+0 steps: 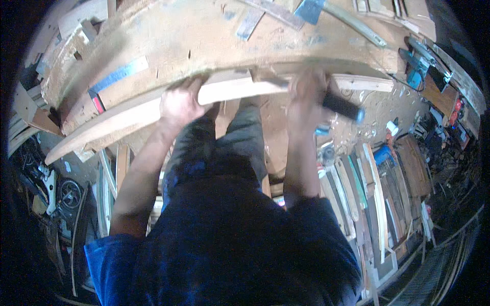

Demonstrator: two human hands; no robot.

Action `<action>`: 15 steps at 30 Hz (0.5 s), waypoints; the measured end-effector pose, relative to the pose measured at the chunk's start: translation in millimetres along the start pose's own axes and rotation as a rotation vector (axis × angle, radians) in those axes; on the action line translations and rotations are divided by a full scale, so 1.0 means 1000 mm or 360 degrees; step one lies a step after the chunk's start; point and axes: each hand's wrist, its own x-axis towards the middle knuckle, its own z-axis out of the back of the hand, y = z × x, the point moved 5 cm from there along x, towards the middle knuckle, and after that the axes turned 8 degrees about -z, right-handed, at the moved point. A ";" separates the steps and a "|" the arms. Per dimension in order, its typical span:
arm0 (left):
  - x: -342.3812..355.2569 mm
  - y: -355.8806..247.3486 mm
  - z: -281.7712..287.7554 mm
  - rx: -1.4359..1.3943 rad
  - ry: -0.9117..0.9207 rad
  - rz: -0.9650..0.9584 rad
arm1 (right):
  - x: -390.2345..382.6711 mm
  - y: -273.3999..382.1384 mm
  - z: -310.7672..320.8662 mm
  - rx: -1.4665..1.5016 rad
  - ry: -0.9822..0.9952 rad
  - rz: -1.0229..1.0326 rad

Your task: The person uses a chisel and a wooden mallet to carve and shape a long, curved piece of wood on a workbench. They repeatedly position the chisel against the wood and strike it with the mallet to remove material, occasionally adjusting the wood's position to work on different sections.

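Observation:
A long, pale wooden board [227, 91] lies along the near edge of the workbench [168, 43]. My left hand [181, 104] is closed around it left of the middle, with the thumb on the near side and the fingers over the far side. Farther right, my right hand [308, 94] is smeared by motion and wraps a hand tool with a black handle [343, 106]. The handle sticks out to the right and has a pale blue end. A dark, narrow part of the tool points left over the board; its exact kind is unclear.
On the bench lie a metal strip [120, 74], an axe-like tool with a blue head [309, 10] and flat wood scraps [250, 24]. A teal power tool [417, 74] sits at the right end. Stacked wood strips [377, 194] fill the right floor; a small wheel [70, 193] is at left.

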 end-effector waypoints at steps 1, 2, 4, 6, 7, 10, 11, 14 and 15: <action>-0.003 0.000 -0.001 0.0009 -0.0084 -0.0053 | -0.009 0.012 -0.004 0.0519 0.0130 -0.0097; -0.002 0.002 0.000 0.0018 -0.0167 -0.0105 | -0.011 0.020 -0.007 0.0391 0.0175 0.0065; 0.001 0.002 0.001 0.0025 -0.0150 -0.0092 | -0.015 0.029 -0.012 -0.0495 0.0126 0.0655; 0.001 -0.003 0.002 -0.0005 -0.0055 -0.0005 | -0.021 0.003 -0.018 -0.1114 0.0005 0.0551; 0.002 0.001 -0.003 0.0047 0.0042 0.0035 | -0.024 -0.020 -0.018 -0.0927 -0.0086 0.0076; -0.002 0.002 -0.004 0.0119 -0.0186 -0.0121 | -0.023 -0.014 -0.019 -0.0769 -0.0125 -0.0085; -0.001 0.005 -0.006 0.0134 -0.0162 -0.0092 | -0.022 -0.012 -0.025 -0.0735 -0.0128 -0.0131; -0.005 0.000 -0.007 0.0105 -0.0079 -0.0065 | -0.024 -0.038 -0.023 -0.1106 -0.0153 -0.0183; -0.006 0.004 -0.008 0.0101 -0.0117 -0.0058 | -0.017 -0.029 -0.035 -0.1026 -0.0072 -0.0367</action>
